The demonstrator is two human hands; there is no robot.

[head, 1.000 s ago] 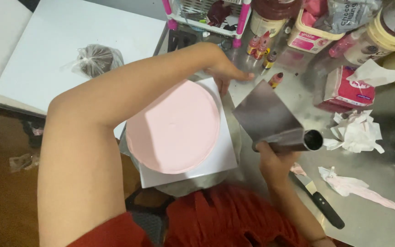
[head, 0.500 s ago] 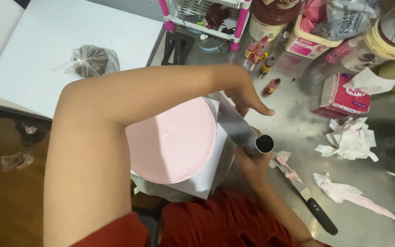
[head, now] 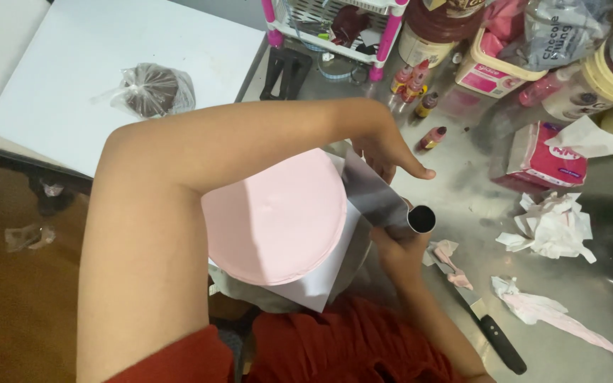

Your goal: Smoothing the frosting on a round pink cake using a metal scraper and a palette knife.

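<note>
Step in hand looks like smoothing side of pink cake [head: 274, 216], which sits on white board [head: 321, 284] in front of person. Right hand [head: 399, 252] closed tight on metal scraper [head: 377, 198] handle, blade against cake side. Left hand [head: 388, 152] reaches over cake, fingers loose, resting at blade top, thumb out. Next move likely needs steady blade, upright, gentle push.

Bare steel right of the pink cake [head: 274, 216]; small bottles [head: 420, 99], crumpled tissues [head: 551, 225], knife [head: 487, 319] around it.

steel table [head: 462, 177] bears white cake board [head: 321, 284], crumpled tissues [head: 551, 227], black-handled knife [head: 487, 323], small colour bottles [head: 431, 137]
</note>
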